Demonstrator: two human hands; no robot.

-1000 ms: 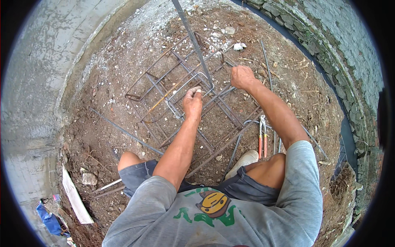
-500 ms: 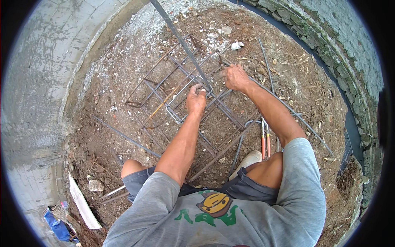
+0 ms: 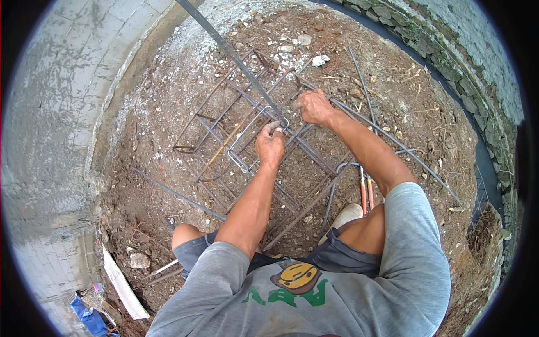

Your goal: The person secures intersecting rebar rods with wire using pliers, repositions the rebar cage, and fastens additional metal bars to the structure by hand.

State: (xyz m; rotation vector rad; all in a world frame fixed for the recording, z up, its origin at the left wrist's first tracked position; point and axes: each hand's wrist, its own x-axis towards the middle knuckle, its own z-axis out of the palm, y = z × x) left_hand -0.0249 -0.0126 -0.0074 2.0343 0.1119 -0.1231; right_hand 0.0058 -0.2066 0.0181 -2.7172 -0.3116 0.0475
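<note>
My left hand (image 3: 270, 147) is closed, its thumb and fingers pinched at a corner of a rectangular steel stirrup (image 3: 241, 135). At that corner a long dark steel bar (image 3: 230, 53) meets the stirrup and slants up to the top left. My right hand (image 3: 315, 106) is curled just to the right and slightly farther off; whatever its fingers grip is hidden. Beneath both hands a rusty rebar cage (image 3: 292, 210) of crossing bars and square ties lies on the soil.
A tool with red-orange handles (image 3: 363, 194) lies by my shoe (image 3: 347, 214). Loose rods (image 3: 418, 160) rest on the right, another rod (image 3: 179, 196) on the left. A concrete wall (image 3: 56, 140) curves along the left; a stone-edged water channel (image 3: 469, 106) runs on the right.
The view has shifted slightly. The upper end of the long bar now appears farther left. My right hand has come a little closer to my left hand, which keeps its place at the stirrup.
</note>
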